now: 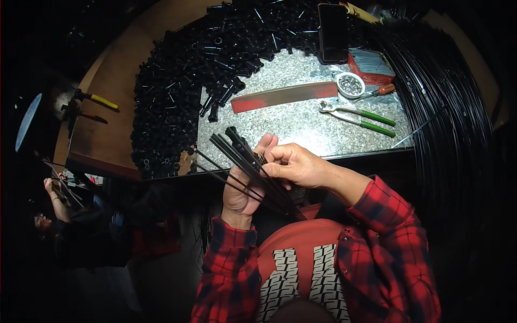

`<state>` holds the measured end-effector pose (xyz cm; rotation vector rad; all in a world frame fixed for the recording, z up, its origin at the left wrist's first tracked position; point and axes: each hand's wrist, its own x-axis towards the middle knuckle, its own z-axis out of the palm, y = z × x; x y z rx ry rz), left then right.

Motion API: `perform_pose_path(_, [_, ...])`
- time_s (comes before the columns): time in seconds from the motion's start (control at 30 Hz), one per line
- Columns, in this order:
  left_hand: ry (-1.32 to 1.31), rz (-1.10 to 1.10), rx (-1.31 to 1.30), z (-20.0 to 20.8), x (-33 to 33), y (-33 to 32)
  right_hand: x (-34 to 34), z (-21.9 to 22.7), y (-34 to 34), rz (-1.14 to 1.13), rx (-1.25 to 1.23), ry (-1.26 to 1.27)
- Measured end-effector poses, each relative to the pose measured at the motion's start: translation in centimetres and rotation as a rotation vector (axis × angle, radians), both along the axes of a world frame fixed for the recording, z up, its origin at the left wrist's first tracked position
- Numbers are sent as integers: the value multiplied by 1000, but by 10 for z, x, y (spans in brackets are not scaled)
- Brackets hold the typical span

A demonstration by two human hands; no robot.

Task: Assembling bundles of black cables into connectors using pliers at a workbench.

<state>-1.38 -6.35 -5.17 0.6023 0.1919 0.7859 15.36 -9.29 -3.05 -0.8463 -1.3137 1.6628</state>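
Observation:
My left hand (240, 200) is curled under a bundle of thin black rods (237, 156), which look like umbrella ribs. They slant from the upper left down toward my lap. A black tubular piece (233, 133) sticks up at the bundle's top end. Two of the rods splay out to the left, apart from the others. Thumb and forefinger of my right hand (299, 166) are pinched together against the middle of the bundle; the small thing between them is hidden. Both hands are just in front of the speckled worktop (301, 132).
A heap of black tubular parts (172, 97) covers the worktop's left and back. Green-handled pincers (371, 114), a white bowl (362, 91) of small metal parts, a screwdriver (385, 90) and a red-brown strip (285, 97) lie ahead. Long black rods (447, 86) stretch along the right. Another person (59, 202) works at far left.

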Motion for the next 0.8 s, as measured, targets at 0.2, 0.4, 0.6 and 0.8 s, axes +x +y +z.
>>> perform_pose_path(0.2, [35,311,81,10,1,3,-22,4,0,-342,174,-84])
perform_pose_path(0.4, [167,647,188,19,-12,-7,-46,7,12,-421,274,-242])
perform_pose_path(0.6, [530,883,593,41,-27,-13,-62,19,20,-414,400,-260])
perform_pose_path(0.8, [624,916,471,53,-50,-10,-71,15,19,-350,562,-299])
